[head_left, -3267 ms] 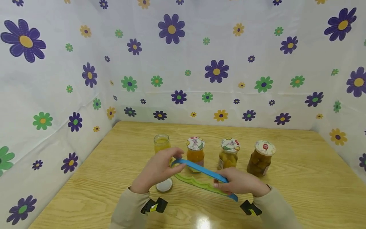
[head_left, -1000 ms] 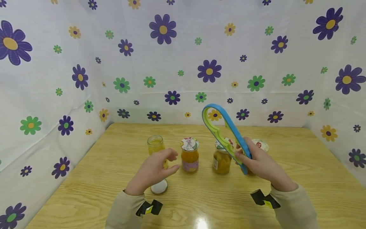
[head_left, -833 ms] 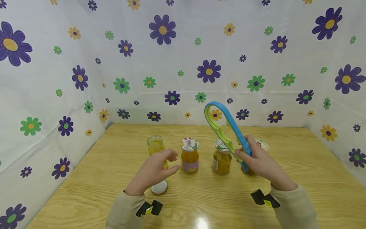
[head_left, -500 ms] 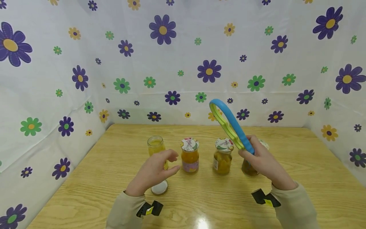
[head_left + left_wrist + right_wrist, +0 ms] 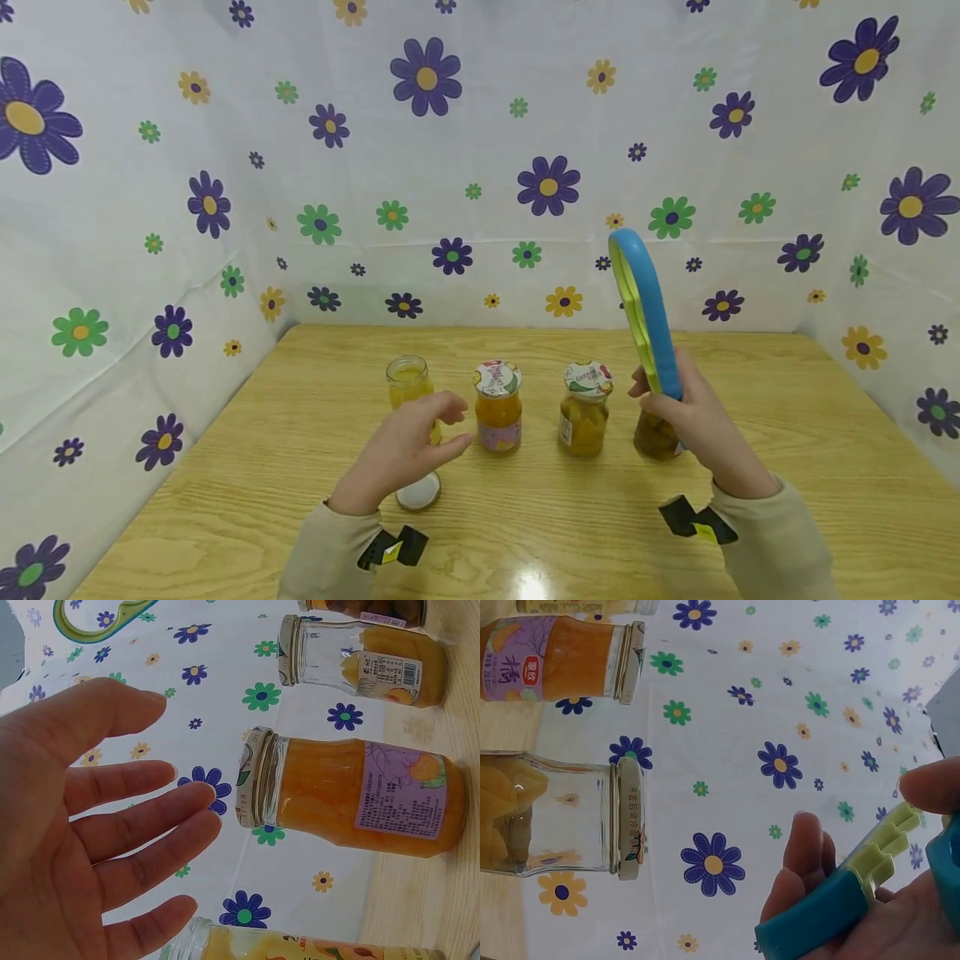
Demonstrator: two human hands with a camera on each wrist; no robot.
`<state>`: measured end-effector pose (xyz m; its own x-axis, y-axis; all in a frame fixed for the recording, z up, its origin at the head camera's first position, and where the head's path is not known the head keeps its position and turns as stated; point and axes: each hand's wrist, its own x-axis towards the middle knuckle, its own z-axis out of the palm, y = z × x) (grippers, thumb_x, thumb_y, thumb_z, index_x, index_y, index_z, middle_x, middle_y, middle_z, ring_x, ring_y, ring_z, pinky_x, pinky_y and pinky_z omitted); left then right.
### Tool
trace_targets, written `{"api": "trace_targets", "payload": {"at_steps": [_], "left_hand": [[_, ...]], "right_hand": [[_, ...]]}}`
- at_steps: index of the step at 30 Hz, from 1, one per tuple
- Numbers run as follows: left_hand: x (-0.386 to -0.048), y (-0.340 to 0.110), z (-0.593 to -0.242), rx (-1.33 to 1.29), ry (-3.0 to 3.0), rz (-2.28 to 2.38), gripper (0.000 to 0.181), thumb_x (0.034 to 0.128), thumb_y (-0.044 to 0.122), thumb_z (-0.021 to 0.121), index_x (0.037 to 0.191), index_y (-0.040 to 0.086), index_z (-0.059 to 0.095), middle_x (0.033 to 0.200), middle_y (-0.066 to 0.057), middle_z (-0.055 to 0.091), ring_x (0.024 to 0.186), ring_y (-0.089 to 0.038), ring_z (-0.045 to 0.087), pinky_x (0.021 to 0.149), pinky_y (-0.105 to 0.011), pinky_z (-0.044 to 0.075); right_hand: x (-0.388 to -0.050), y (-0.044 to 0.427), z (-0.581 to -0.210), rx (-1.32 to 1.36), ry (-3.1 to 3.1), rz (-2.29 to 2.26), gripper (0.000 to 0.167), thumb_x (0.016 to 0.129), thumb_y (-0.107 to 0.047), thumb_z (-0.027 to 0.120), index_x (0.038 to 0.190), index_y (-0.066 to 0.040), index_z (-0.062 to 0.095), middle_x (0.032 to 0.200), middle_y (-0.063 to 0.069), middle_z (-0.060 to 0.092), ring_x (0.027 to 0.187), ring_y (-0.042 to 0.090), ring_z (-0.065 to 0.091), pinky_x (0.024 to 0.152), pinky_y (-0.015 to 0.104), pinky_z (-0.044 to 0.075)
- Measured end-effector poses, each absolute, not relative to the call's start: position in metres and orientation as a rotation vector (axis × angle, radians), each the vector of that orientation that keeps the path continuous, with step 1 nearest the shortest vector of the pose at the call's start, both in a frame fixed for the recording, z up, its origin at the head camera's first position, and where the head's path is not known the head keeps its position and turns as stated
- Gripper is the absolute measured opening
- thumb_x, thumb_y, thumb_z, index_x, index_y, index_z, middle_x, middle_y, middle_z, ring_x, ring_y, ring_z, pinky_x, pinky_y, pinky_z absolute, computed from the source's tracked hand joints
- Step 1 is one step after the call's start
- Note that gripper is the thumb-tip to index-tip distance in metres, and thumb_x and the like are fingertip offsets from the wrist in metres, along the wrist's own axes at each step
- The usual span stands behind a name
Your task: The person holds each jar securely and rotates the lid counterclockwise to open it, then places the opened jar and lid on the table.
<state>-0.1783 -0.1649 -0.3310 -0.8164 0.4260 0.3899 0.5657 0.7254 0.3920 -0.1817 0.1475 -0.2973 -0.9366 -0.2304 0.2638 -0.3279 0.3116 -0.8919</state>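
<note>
In the head view my right hand [image 5: 705,425] grips the lower end of a blue and green looped opener [image 5: 654,312], its loop standing up above the rightmost jar [image 5: 655,437]. The right wrist view shows the opener's toothed green inner side [image 5: 876,855] against my palm. My left hand [image 5: 405,450] holds nothing, its fingers relaxed, in front of an open jar with yellow contents [image 5: 408,385] and left of the orange jar [image 5: 498,412]. A yellow-green jar [image 5: 583,421] with a patterned lid stands between the orange and rightmost jars. My hand and the opener cover the rightmost jar's lid.
A loose lid [image 5: 418,492] lies on the wooden table [image 5: 525,533] in front of the open jar, partly behind my left hand. White cloth with flowers [image 5: 480,142] hangs along the back and both sides.
My left hand has let go of the opener and holds nothing. My right hand has moved right with it and turned it from a low slant to nearly upright, swinging its loop rightward.
</note>
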Motion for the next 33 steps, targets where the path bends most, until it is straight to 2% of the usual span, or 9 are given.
{"api": "trace_targets", "payload": {"at_steps": [4, 8, 19, 33], "left_hand": [[-0.1788, -0.1645, -0.3311, -0.778, -2.663, -0.736, 0.024, 0.0791, 0.02, 0.066, 0.099, 0.01, 0.057, 0.091, 0.0, 0.062, 0.082, -0.011, 0.057, 0.067, -0.028, 0.048], [-0.1792, -0.1645, -0.3314, -0.775, -2.669, -0.741, 0.024, 0.0791, 0.02, 0.066, 0.099, 0.01, 0.057, 0.091, 0.0, 0.062, 0.083, -0.013, 0.058, 0.068, -0.029, 0.048], [-0.1805, -0.1648, -0.3328, -0.775, -2.676, -0.765, 0.024, 0.0797, 0.02, 0.065, 0.1, 0.009, 0.058, 0.092, -0.002, 0.062, 0.084, -0.017, 0.059, 0.068, -0.031, 0.048], [-0.1844, -0.1652, -0.3383, -0.779, -2.663, -0.741, 0.023, 0.0793, 0.019, 0.066, 0.098, 0.009, 0.058, 0.092, -0.002, 0.062, 0.084, -0.016, 0.058, 0.07, -0.032, 0.048]], "right_hand": [[-0.1817, 0.1478, -0.2975, 0.482, -2.451, 1.734, 0.033, 0.084, 0.002, 0.045, 0.112, 0.004, 0.027, 0.089, 0.016, 0.044, 0.078, 0.024, 0.046, 0.068, 0.033, 0.038], [-0.1831, 0.1487, -0.2972, 0.394, -2.49, 1.699, 0.032, 0.088, -0.005, 0.046, 0.113, 0.003, 0.027, 0.083, 0.013, 0.043, 0.07, 0.022, 0.043, 0.06, 0.032, 0.035], [-0.1826, 0.1451, -0.2968, 0.365, -2.516, 1.634, 0.032, 0.088, -0.005, 0.049, 0.11, 0.005, 0.029, 0.071, 0.011, 0.044, 0.061, 0.021, 0.043, 0.057, 0.031, 0.034], [-0.1853, 0.1452, -0.2988, 0.392, -2.558, 1.598, 0.041, 0.087, -0.006, 0.051, 0.118, 0.005, 0.028, 0.072, 0.011, 0.043, 0.061, 0.021, 0.043, 0.056, 0.03, 0.035]]}}
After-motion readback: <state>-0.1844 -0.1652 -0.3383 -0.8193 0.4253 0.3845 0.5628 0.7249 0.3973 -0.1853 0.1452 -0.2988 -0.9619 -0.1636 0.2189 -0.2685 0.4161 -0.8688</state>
